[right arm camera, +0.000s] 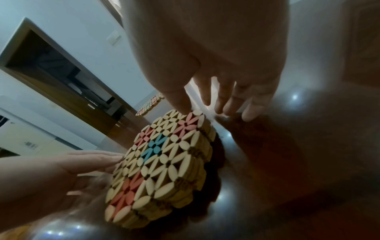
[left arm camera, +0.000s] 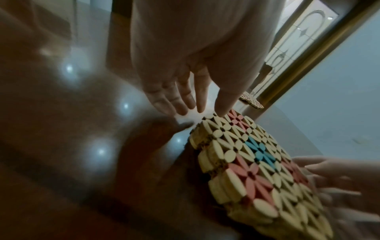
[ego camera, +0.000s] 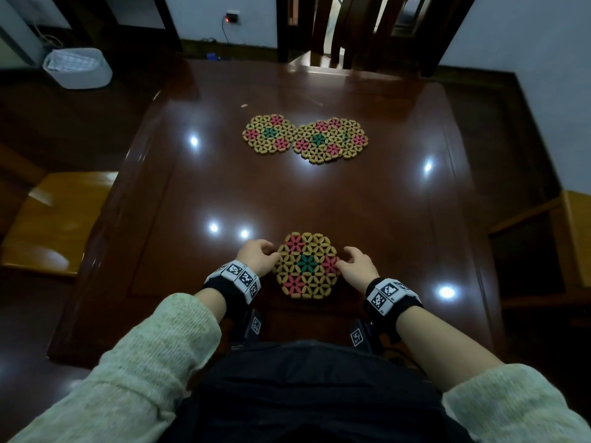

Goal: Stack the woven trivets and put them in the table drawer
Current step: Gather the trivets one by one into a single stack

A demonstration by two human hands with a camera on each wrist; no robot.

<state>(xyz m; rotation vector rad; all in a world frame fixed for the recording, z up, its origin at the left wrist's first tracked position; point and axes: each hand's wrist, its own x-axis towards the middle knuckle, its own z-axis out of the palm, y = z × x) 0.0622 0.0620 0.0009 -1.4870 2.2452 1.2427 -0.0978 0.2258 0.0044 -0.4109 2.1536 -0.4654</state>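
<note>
A stack of hexagonal woven trivets, cream with pink flowers and a teal centre, lies near the front edge of the dark wooden table. My left hand touches its left edge, thumb tip on the top rim and fingers pointing down beside it. My right hand touches the right edge the same way. More trivets lie mid-table: one on the left, and two overlapping ones beside it. No drawer shows.
A dark chair stands at the table's far side. Wooden seats flank the table on the left and right. A white basket sits on the floor at the far left.
</note>
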